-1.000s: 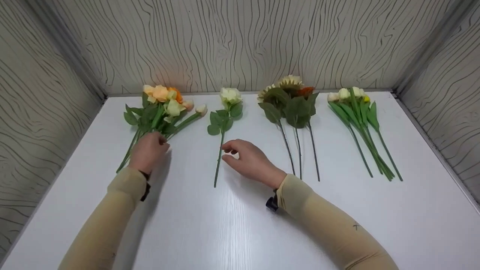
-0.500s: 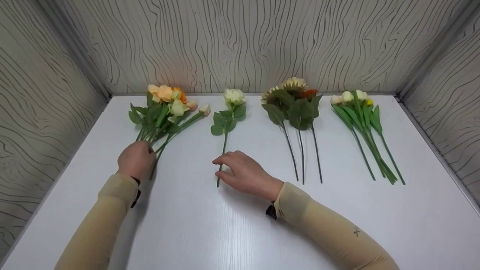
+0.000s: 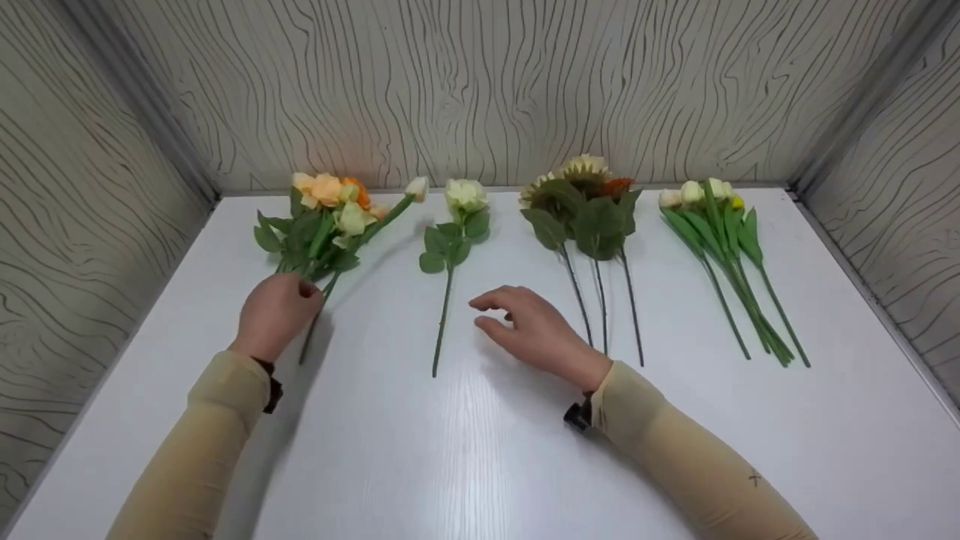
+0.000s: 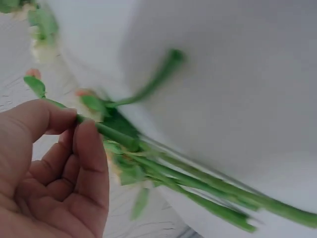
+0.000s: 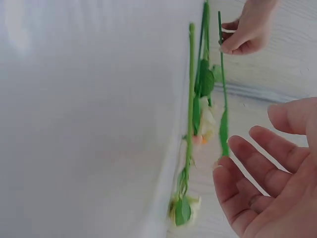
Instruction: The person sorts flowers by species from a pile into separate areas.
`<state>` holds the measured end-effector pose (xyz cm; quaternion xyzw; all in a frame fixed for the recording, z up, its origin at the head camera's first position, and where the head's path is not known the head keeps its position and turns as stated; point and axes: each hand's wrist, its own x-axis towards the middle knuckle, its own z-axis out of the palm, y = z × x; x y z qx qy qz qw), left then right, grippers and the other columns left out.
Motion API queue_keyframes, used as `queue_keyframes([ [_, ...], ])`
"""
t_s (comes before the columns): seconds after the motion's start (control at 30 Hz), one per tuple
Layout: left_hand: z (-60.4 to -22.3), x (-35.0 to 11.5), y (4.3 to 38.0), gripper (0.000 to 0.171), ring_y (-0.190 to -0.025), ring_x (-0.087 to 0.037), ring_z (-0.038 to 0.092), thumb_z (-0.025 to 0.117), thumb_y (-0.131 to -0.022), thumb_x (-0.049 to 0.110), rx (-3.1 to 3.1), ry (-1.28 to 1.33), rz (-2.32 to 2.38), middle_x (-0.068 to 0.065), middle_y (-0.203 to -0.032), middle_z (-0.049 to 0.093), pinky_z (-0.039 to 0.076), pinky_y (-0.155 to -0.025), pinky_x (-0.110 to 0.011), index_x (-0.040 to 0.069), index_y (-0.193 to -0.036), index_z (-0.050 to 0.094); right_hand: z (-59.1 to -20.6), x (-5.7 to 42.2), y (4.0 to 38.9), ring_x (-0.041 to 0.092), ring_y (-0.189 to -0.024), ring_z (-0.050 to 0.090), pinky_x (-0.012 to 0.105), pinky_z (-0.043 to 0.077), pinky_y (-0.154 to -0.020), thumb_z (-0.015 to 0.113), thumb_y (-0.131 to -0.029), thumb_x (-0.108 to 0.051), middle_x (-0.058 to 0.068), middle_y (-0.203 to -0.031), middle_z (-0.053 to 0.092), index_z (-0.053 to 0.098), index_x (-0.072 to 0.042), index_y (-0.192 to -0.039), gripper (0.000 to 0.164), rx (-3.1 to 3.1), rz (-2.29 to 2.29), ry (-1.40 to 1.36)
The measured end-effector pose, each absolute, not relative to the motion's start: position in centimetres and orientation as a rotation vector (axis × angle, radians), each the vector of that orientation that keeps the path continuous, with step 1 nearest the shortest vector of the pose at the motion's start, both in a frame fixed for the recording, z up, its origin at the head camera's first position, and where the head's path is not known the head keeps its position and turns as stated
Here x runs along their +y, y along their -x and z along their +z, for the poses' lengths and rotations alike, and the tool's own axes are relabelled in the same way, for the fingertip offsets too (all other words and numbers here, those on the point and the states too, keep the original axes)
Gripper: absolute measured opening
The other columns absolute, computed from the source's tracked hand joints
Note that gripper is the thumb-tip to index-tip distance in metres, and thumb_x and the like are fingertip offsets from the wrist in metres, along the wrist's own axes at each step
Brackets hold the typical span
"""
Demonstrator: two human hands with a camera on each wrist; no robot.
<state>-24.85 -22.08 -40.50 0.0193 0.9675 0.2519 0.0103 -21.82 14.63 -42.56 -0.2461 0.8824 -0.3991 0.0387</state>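
Note:
My left hand (image 3: pixel 274 315) pinches the green stem of a pale tulip (image 3: pixel 417 189) between thumb and fingertips. The tulip is raised off the table and slants to the upper right. In the left wrist view the pinched stem (image 4: pixel 116 136) passes above other stems. Beneath and behind it lies a mixed pile of peach, orange and cream flowers (image 3: pixel 324 191), partly covered by the hand. A single cream rose (image 3: pixel 465 196) lies to its right, stem toward me. Right of that stem, my right hand (image 3: pixel 536 330) holds nothing, with thumb and fingers apart, as the right wrist view also shows.
Several sunflower-like flowers (image 3: pixel 592 169) with dark leaves lie right of centre, their stem ends partly behind the right hand. A bunch of tulips (image 3: pixel 720 225) lies farther right. Everything rests on a white table (image 3: pixel 390 450), with patterned walls (image 3: pixel 480 82) at the back and sides.
My left hand has shifted toward me and left, then pinched one tulip; its head has risen from the pile. The right hand has moved right, away from the rose stem.

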Motion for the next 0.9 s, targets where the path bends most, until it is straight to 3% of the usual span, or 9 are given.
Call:
queue_keyframes([
  [0.1, -39.3, -19.5, 24.9, 0.020, -0.070, -0.023, 0.056, 0.060, -0.099, 0.017, 2.942, -0.076, 0.985, -0.006, -0.079, 0.064, 0.045, -0.065, -0.038, 0.004, -0.098, 0.074, -42.0, 16.2, 22.2, 0.014, -0.113, 0.062, 0.036, 0.052, -0.093, 0.062, -0.105, -0.027, -0.004, -0.123, 0.068, 0.070, -0.015, -0.128, 0.027, 2.696, -1.389, 0.621],
  [0.23, -38.7, -14.3, 24.5, 0.021, -0.081, -0.024, 0.065, 0.064, -0.100, 0.021, 2.736, -0.135, 1.316, -0.009, -0.094, 0.070, 0.055, -0.071, -0.039, 0.006, -0.111, 0.074, -41.2, 17.7, 22.7, 0.017, -0.106, 0.063, 0.038, 0.051, -0.089, 0.063, -0.104, -0.027, -0.004, -0.116, 0.071, 0.074, -0.016, -0.122, 0.023, 2.636, -1.643, 0.469],
  [0.4, -39.1, -7.6, 23.7, 0.017, -0.088, -0.026, 0.070, 0.069, -0.099, 0.020, 2.428, -0.285, 1.637, -0.011, -0.098, 0.072, 0.060, -0.075, -0.038, 0.007, -0.108, 0.075, -40.1, 18.8, 23.3, 0.023, -0.108, 0.063, 0.042, 0.053, -0.087, 0.065, -0.103, -0.034, 0.002, -0.118, 0.072, 0.074, -0.018, -0.123, 0.028, 2.448, -1.879, 0.344],
  [0.53, -39.5, -3.6, 23.5, 0.017, -0.087, -0.024, 0.071, 0.069, -0.099, 0.022, 2.284, -0.405, 1.752, -0.012, -0.098, 0.073, 0.060, -0.075, -0.036, 0.008, -0.106, 0.075, -39.4, 19.5, 23.5, 0.024, -0.107, 0.064, 0.037, 0.053, -0.083, 0.064, -0.103, -0.035, 0.008, -0.116, 0.072, 0.073, -0.014, -0.123, 0.031, 2.334, -2.042, 0.258],
  [0.77, -40.6, -0.4, 23.4, 0.015, -0.088, -0.030, 0.071, 0.069, -0.099, 0.021, 2.129, -0.435, 1.888, -0.011, -0.093, 0.073, 0.060, -0.073, -0.035, 0.007, -0.104, 0.074, -38.9, 20.2, 23.7, 0.027, -0.101, 0.063, 0.031, 0.052, -0.075, 0.066, -0.102, -0.024, 0.014, -0.108, 0.071, 0.070, -0.001, -0.121, 0.030, 2.228, -2.215, 0.212],
  [0.9, -41.0, 0.4, 23.6, 0.018, -0.088, -0.026, 0.071, 0.068, -0.100, 0.020, 2.081, -0.470, 1.911, -0.010, -0.093, 0.072, 0.059, -0.074, -0.035, 0.004, -0.107, 0.073, -38.8, 20.5, 23.8, 0.026, -0.098, 0.063, 0.030, 0.050, -0.073, 0.068, -0.101, -0.020, 0.014, -0.106, 0.072, 0.069, 0.002, -0.121, 0.030, 2.222, -2.233, 0.171],
])
